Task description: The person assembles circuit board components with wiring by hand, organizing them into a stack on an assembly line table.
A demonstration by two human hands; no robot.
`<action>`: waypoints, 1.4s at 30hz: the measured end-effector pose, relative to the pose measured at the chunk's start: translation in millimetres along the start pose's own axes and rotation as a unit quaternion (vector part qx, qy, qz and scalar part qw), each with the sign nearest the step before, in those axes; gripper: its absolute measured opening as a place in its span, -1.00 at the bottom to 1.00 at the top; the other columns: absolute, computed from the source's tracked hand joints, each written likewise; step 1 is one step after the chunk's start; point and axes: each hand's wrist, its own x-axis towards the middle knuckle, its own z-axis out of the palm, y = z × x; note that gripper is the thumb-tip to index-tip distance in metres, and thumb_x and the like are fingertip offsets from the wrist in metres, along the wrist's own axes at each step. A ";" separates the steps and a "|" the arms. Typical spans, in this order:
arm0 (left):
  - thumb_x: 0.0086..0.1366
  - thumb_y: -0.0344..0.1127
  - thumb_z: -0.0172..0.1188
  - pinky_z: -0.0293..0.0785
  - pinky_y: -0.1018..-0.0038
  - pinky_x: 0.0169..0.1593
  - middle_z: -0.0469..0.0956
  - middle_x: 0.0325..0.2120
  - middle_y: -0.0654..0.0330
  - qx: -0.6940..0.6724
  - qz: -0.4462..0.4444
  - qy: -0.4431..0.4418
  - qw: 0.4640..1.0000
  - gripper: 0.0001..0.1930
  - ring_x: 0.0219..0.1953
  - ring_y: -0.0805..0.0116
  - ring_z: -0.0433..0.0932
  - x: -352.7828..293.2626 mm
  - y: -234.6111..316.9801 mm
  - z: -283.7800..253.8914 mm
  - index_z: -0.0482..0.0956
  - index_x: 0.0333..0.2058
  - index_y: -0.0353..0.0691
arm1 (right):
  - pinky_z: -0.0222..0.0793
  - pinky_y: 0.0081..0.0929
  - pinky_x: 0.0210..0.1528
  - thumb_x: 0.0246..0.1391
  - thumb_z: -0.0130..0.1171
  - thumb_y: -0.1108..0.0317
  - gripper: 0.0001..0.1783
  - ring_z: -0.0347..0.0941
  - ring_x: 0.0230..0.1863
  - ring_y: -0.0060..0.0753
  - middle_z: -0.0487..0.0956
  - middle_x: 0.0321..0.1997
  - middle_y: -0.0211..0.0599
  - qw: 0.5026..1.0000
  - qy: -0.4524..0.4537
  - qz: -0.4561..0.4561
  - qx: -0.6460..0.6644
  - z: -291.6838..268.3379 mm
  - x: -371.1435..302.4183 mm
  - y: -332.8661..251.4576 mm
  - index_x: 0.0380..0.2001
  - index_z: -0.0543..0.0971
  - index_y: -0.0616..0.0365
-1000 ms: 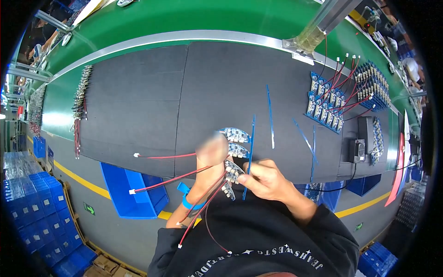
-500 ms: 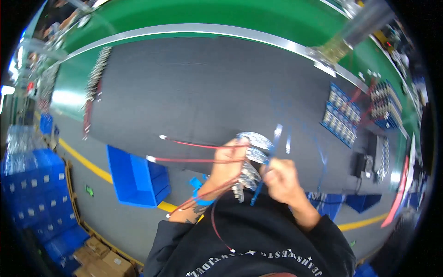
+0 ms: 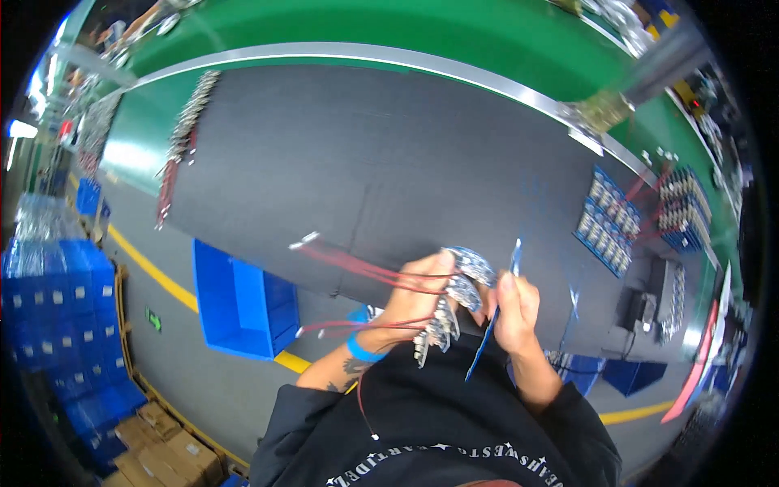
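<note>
The left hand (image 3: 412, 302) is gripping a fanned group of curved circuit boards (image 3: 465, 292), holding them above the near edge of the black mat (image 3: 454, 178) and in front of the dark shirt (image 3: 454, 406); their red leads (image 3: 349, 261) are trailing out to the left, across the hand. The right hand (image 3: 518, 312) is pinching a narrow blue strip (image 3: 482, 346) between thumb and fingers, and the strip is slanting just beside the boards; whether it is touching any of them, the view is not making clear. For a sound result, the left hand should be supporting the boards by their edges, not pressing on the mounted parts, and the leads should be lying clear of the strip. The right hand should be guiding the strip squarely, without levering it against the boards, since any twisting is probably risking scraped components or strained wire joints.
</note>
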 end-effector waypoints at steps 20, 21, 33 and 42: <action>0.15 -0.40 0.28 0.36 0.60 -0.61 0.55 -0.68 0.21 0.307 0.306 -0.159 0.887 -0.84 -0.65 0.54 0.53 87.4 24.0 -5.9 0.53 -0.42 -0.38 | 0.41 -0.72 -0.34 -0.02 0.27 0.53 -0.64 0.45 -0.39 -0.72 0.58 -0.38 -0.38 0.992 -0.045 0.056 -0.101 -49.7 50.8 -6.3 -0.12 0.47 0.29; 0.15 -0.40 0.28 0.36 0.60 -0.61 0.55 -0.68 0.21 0.307 0.306 -0.157 0.887 -0.84 -0.65 0.54 0.53 91.1 23.2 -4.9 0.53 -0.42 -0.38 | 0.41 -0.72 -0.34 -0.02 0.27 0.53 -0.64 0.45 -0.39 -0.72 0.58 -0.38 -0.38 0.992 -0.048 0.056 -0.101 -49.6 51.1 -4.0 -0.12 0.47 0.29; -0.12 -0.35 0.44 0.23 0.55 -0.61 0.42 -0.67 0.26 0.320 0.458 -0.077 0.826 -0.78 -0.66 0.46 0.35 84.4 25.0 -17.2 0.53 -0.66 -0.25 | 0.47 -0.67 -0.19 -0.07 0.25 0.67 -0.66 0.52 -0.26 -0.56 0.58 -0.29 -0.26 0.991 0.124 0.018 -0.039 -53.6 30.2 -4.5 -0.17 0.46 0.34; -0.07 -0.36 0.35 0.35 0.35 -0.16 0.52 -0.41 0.16 0.474 0.498 -0.089 0.720 -0.82 -0.23 0.18 0.45 68.8 27.0 -21.3 0.51 -0.61 -0.27 | 0.44 -0.70 -0.26 -0.09 0.29 0.65 -0.67 0.51 -0.29 -0.60 0.58 -0.30 -0.29 0.991 0.112 0.013 -0.072 -48.7 19.8 -8.4 -0.20 0.49 0.32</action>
